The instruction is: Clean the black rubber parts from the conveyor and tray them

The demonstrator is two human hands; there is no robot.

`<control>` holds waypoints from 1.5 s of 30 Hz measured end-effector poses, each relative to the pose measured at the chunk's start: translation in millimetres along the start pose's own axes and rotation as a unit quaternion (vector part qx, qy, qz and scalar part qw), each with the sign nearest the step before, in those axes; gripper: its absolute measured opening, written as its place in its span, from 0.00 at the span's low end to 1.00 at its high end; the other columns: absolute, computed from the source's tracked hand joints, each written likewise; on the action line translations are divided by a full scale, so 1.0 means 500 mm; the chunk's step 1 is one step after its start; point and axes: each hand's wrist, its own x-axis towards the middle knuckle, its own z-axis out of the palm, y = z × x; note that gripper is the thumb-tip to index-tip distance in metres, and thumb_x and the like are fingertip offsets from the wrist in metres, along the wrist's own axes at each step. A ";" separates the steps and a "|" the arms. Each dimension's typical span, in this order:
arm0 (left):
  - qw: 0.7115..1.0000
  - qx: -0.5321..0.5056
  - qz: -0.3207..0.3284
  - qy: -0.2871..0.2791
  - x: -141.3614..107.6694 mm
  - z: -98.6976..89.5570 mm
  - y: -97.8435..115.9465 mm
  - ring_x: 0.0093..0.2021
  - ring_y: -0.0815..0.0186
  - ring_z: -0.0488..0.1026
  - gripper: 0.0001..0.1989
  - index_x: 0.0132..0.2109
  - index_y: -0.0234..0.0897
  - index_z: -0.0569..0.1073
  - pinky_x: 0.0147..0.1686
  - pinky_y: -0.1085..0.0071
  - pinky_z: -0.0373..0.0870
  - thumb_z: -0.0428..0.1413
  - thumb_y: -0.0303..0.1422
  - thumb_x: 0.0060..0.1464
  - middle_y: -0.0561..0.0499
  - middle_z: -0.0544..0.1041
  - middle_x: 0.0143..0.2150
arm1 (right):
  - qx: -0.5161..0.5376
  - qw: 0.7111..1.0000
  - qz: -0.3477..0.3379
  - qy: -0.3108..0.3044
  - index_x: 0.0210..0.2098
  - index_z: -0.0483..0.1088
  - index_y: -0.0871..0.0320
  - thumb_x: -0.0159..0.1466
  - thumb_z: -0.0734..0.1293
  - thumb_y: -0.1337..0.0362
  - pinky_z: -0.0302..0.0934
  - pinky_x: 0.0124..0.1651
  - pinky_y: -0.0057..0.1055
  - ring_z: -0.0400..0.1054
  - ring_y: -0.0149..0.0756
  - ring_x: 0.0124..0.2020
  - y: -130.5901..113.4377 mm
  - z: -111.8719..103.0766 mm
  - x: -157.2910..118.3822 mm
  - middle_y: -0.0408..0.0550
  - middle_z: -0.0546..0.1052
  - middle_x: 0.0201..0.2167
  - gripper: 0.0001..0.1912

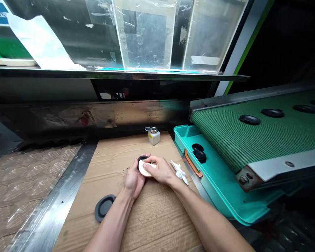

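Observation:
My left hand (134, 177) is closed round a black round part (141, 159), whose rim shows above the palm. Pinched in my right hand (161, 170) is a white round pad (145, 169), pressed against the front of the black part and hiding most of it. Both hands meet over the cardboard sheet (110, 157). Beside my left forearm lies a dark grey ring-shaped piece (104, 207). A crumpled white cloth (179, 171) rests to the right of my right hand. Beyond the hands stands a small whitish bottle (154, 137) with a metal top and its lid flipped up.
On the right, a green conveyor belt (278, 136) carries several black round parts (249, 119). Below its end sits a teal bin (215, 185) holding black parts (198, 154). Plastic blister trays (34, 189) lie at left. A metal ledge (136, 74) crosses behind the work surface.

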 end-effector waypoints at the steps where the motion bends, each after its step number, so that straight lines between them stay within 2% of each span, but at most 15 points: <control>1: 1.000 0.003 0.000 0.005 0.000 -0.002 -0.001 0.58 0.57 0.71 0.17 0.52 0.32 0.74 0.60 0.57 0.67 0.45 0.34 0.67 0.39 0.75 0.56 | -0.031 0.999 0.006 -0.021 0.42 0.77 0.57 0.60 0.68 0.57 0.65 0.38 0.27 0.73 0.35 0.37 0.000 -0.009 -0.001 0.44 0.80 0.38 0.14; 3: 1.000 0.006 0.002 0.002 0.002 -0.005 -0.004 0.58 0.57 0.71 0.16 0.51 0.31 0.74 0.60 0.58 0.67 0.46 0.34 0.66 0.39 0.75 0.56 | -0.098 0.995 0.012 -0.024 0.41 0.79 0.55 0.59 0.69 0.58 0.64 0.37 0.27 0.73 0.35 0.35 0.000 -0.027 -0.003 0.43 0.80 0.36 0.12; 6: 1.000 0.013 0.003 -0.009 0.006 -0.008 -0.006 0.58 0.57 0.71 0.15 0.50 0.31 0.75 0.60 0.58 0.68 0.46 0.33 0.66 0.39 0.75 0.56 | -0.154 0.987 -0.024 0.036 0.44 0.78 0.53 0.62 0.66 0.58 0.64 0.43 0.28 0.73 0.36 0.39 0.000 -0.042 -0.004 0.43 0.80 0.39 0.13; 10: 1.000 0.012 -0.001 0.009 0.006 -0.006 -0.007 0.57 0.57 0.72 0.16 0.50 0.31 0.74 0.59 0.57 0.68 0.46 0.33 0.66 0.39 0.76 0.55 | -0.181 0.982 -0.038 -0.031 0.43 0.79 0.51 0.61 0.67 0.59 0.64 0.44 0.27 0.74 0.36 0.40 -0.002 -0.047 -0.002 0.42 0.81 0.40 0.13; 13: 1.000 0.023 -0.003 0.005 0.004 -0.004 -0.008 0.56 0.56 0.73 0.16 0.50 0.29 0.75 0.58 0.56 0.69 0.46 0.32 0.66 0.38 0.76 0.53 | -0.200 0.979 -0.047 0.000 0.45 0.78 0.52 0.63 0.65 0.59 0.63 0.47 0.28 0.74 0.37 0.43 -0.008 -0.045 -0.006 0.43 0.80 0.42 0.14; 17: 0.999 0.025 -0.040 -0.009 0.007 -0.004 -0.003 0.55 0.54 0.74 0.18 0.53 0.28 0.74 0.57 0.55 0.71 0.45 0.32 0.66 0.37 0.77 0.52 | -0.246 0.967 -0.068 -0.023 0.46 0.77 0.44 0.64 0.65 0.53 0.64 0.44 0.28 0.74 0.37 0.42 -0.020 -0.023 -0.016 0.39 0.80 0.41 0.13; 22: 1.000 0.008 0.002 0.025 0.015 -0.006 0.002 0.53 0.55 0.75 0.21 0.55 0.23 0.71 0.55 0.56 0.73 0.41 0.32 0.68 0.33 0.76 0.52 | -0.353 0.931 -0.016 0.095 0.51 0.74 0.42 0.69 0.58 0.50 0.63 0.43 0.32 0.75 0.42 0.40 -0.018 0.005 -0.015 0.45 0.81 0.39 0.17; 25: 1.000 0.010 -0.013 0.014 0.014 -0.007 -0.005 0.53 0.57 0.75 0.19 0.56 0.26 0.71 0.55 0.56 0.73 0.42 0.31 0.68 0.35 0.77 0.52 | -0.366 0.920 -0.007 0.139 0.55 0.71 0.43 0.71 0.56 0.51 0.63 0.43 0.31 0.74 0.41 0.42 -0.011 0.016 -0.016 0.46 0.80 0.42 0.18; 30: 0.999 0.004 -0.034 -0.003 0.011 -0.013 -0.012 0.52 0.57 0.76 0.18 0.56 0.27 0.71 0.54 0.58 0.74 0.43 0.32 0.67 0.35 0.77 0.51 | -0.372 0.919 -0.028 0.128 0.56 0.70 0.44 0.70 0.57 0.50 0.63 0.42 0.31 0.75 0.41 0.40 -0.005 0.021 -0.016 0.47 0.80 0.41 0.19; 34: 1.000 0.005 -0.014 0.009 0.005 -0.010 0.007 0.53 0.53 0.75 0.19 0.55 0.26 0.70 0.51 0.53 0.75 0.43 0.33 0.68 0.33 0.75 0.54 | -0.331 0.918 -0.016 0.220 0.57 0.69 0.48 0.71 0.55 0.52 0.64 0.45 0.32 0.74 0.42 0.44 0.003 -0.003 -0.009 0.48 0.79 0.46 0.21; 38: 1.000 -0.003 -0.013 -0.011 -0.016 0.006 0.036 0.56 0.51 0.73 0.19 0.57 0.31 0.69 0.48 0.54 0.76 0.43 0.37 0.68 0.32 0.72 0.58 | -0.282 0.931 -0.009 0.232 0.54 0.71 0.50 0.71 0.57 0.52 0.64 0.45 0.31 0.75 0.42 0.44 0.013 -0.012 -0.012 0.47 0.80 0.44 0.20; 41: 0.996 0.055 0.058 -0.027 -0.042 0.026 0.042 0.55 0.52 0.74 0.20 0.60 0.35 0.67 0.47 0.61 0.75 0.52 0.37 0.64 0.34 0.75 0.55 | -0.286 0.937 -0.002 0.200 0.53 0.72 0.50 0.70 0.58 0.52 0.64 0.44 0.31 0.75 0.42 0.43 0.019 -0.006 -0.018 0.47 0.80 0.43 0.19; 43: 0.980 0.127 0.152 -0.015 -0.063 0.041 0.033 0.56 0.54 0.73 0.26 0.60 0.38 0.67 0.52 0.64 0.72 0.62 0.28 0.55 0.38 0.76 0.54 | -0.298 0.940 0.005 0.165 0.52 0.72 0.49 0.69 0.58 0.52 0.64 0.45 0.31 0.75 0.42 0.43 0.021 -0.002 -0.021 0.47 0.80 0.42 0.18; 45: 0.958 0.169 0.232 0.004 -0.083 0.055 0.017 0.60 0.57 0.70 0.36 0.60 0.39 0.68 0.59 0.67 0.66 0.65 0.16 0.44 0.42 0.76 0.55 | -0.309 0.941 0.017 0.133 0.52 0.73 0.47 0.68 0.59 0.53 0.63 0.44 0.30 0.75 0.42 0.43 0.023 -0.002 -0.022 0.46 0.81 0.41 0.17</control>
